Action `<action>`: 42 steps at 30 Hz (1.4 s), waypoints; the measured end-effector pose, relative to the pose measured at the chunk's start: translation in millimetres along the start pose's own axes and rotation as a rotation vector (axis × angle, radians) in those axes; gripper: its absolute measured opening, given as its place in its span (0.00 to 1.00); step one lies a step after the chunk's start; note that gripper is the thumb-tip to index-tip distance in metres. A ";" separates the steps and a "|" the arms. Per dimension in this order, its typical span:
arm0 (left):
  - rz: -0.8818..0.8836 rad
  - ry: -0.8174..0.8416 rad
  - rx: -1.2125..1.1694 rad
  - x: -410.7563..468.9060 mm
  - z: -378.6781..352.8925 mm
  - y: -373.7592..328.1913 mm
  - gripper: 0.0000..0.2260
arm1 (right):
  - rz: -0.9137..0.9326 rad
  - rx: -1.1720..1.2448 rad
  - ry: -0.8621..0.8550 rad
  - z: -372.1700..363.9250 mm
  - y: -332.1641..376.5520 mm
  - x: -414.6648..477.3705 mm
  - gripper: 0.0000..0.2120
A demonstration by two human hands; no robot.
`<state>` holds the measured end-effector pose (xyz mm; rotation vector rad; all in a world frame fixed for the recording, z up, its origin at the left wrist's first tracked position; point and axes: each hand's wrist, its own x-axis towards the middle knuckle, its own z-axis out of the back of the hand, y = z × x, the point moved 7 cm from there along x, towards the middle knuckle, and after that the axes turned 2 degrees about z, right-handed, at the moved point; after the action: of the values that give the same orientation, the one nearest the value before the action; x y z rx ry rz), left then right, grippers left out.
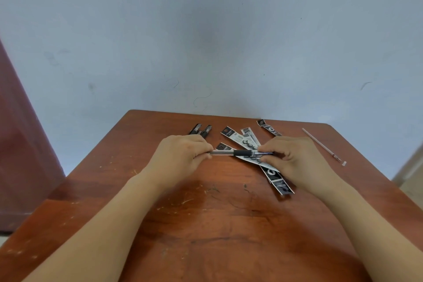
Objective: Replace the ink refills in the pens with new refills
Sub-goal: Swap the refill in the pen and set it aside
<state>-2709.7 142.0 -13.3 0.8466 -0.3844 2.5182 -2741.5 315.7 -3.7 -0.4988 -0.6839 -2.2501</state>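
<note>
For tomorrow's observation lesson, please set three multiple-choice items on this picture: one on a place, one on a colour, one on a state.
1. Where does the loose refill lie?
A. inside a packet
B. on the table, to the right of the right hand
C. on the floor

2. What colour is the grip of the pen being held?
A. red
B. green
C. black

3. How is that pen held?
A. by both hands, one at each end
B. by nobody, flat on the table
C. by one hand only

Answers:
1 B: the thin refill lies bare on the wood, beyond the right hand.
2 C: the sleeve near the tip is plainly black.
3 A: the left hand grips the barrel end and the right hand pinches the tip end.
</note>
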 end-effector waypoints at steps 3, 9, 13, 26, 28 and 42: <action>-0.020 -0.014 0.018 0.1 2.5 -7.9 0.14 | -0.020 0.028 0.005 4.6 -1.4 0.4 0.07; -0.059 -0.023 0.035 -0.2 1.8 -14.5 0.14 | -0.081 0.052 0.045 9.2 -0.8 -0.7 0.07; -0.029 -0.012 0.054 -1.3 0.0 -13.3 0.13 | -0.144 0.074 0.048 6.5 -7.4 -0.5 0.07; 0.692 -0.312 -0.018 -16.6 27.3 60.7 0.08 | -0.212 0.048 -0.186 23.5 -15.7 0.4 0.16; 0.848 -0.321 0.042 -27.3 29.3 76.5 0.09 | -0.217 0.043 -0.172 21.8 -15.5 0.4 0.13; 1.244 0.018 0.324 -63.4 13.6 121.8 0.11 | 0.078 -0.088 0.569 -70.9 51.5 -16.4 0.40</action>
<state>-2718.9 11.2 -56.6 0.8233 -0.6435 3.8102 -2703.3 250.8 -51.3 0.0830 -0.2668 -2.2017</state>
